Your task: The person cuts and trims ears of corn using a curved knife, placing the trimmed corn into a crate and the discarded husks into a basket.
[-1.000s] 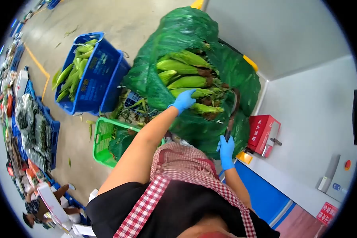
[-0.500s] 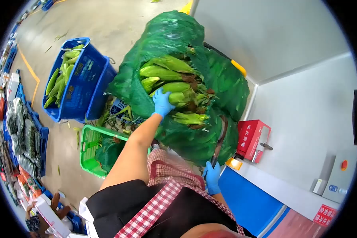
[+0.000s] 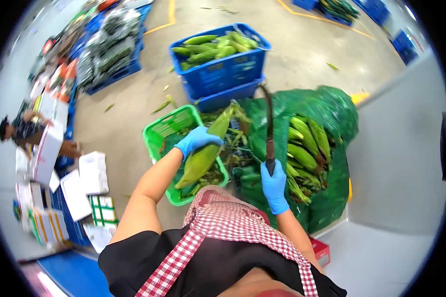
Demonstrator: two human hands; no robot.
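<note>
An unhusked ear of corn (image 3: 201, 164) is gripped in my gloved left hand (image 3: 195, 142), held slanted above a green plastic basket (image 3: 151, 134). Its stalk end points up and away from me. In my right hand (image 3: 274, 187), also in a blue glove, is the dark handle of a long, slightly curved knife (image 3: 269, 116). The blade stands up, its tip reaching near the blue crates. To the right of that hand lies a green mesh sack (image 3: 334, 106), torn open, with several ears of corn (image 3: 302, 157) showing inside.
A blue crate (image 3: 223, 76) full of corn is stacked on another blue crate (image 3: 223, 99) ahead. Husk scraps lie around the basket. At the left are a person (image 3: 22, 131), white foam boxes (image 3: 93, 172) and bagged vegetables (image 3: 109, 47). A grey wall (image 3: 401, 138) bounds the right.
My left hand has taken an ear of corn from the sack and carried it over the green basket. My right hand has raised the knife. The view has turned left.
</note>
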